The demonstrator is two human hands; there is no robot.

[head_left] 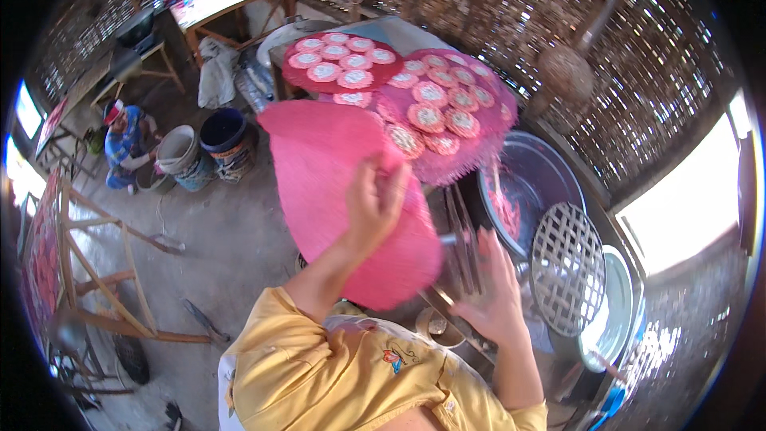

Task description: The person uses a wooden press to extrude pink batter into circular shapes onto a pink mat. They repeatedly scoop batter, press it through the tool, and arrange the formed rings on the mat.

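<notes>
My left hand is raised and grips a large round pink woven mat, held up in front of me. My right hand reaches down to the bench edge beside several thin metal rods, fingers spread, holding nothing that I can see. Beyond the mat lie two more round pink mats covered with several small white-and-pink discs.
A big metal basin with pink strands stands to the right, next to a round woven lattice lid and a pale pan. Another person crouches by buckets at the left. A wooden frame stands lower left.
</notes>
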